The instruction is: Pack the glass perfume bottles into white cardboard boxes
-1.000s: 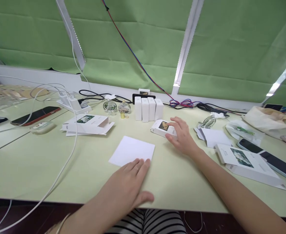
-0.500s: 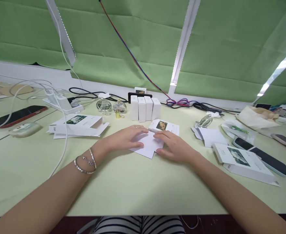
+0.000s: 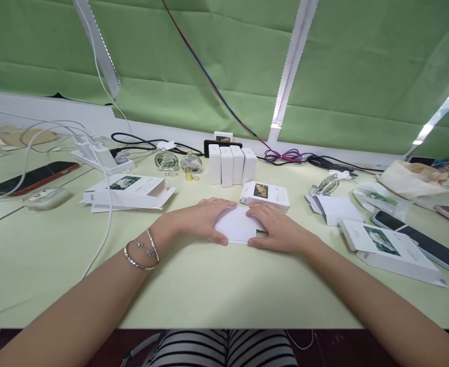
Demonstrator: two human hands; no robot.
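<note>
A folded piece of white card (image 3: 235,227) lies on the table in front of me, its blank side up. My left hand (image 3: 201,220) grips its left end, fingers at the far edge and thumb at the near edge. At the right end my right hand (image 3: 276,228) holds it the same way, with a cut-out in the card showing by the thumb. Just beyond the right hand lies a white box with a yellow flower picture (image 3: 266,196). Several upright white boxes (image 3: 232,165) stand in a row behind the card.
Perfume bottles (image 3: 191,163) stand at the back left, beside a gold cap. Opened white boxes lie left (image 3: 132,191) and right (image 3: 389,250). A dark phone (image 3: 419,239) rests at the right, another phone (image 3: 33,178) at the left. A white cable (image 3: 107,219) crosses the left side.
The white card has turned so its near edge runs level, where a corner pointed at me before. My hands have shifted to its two ends. The flower-picture box shows more fully.
</note>
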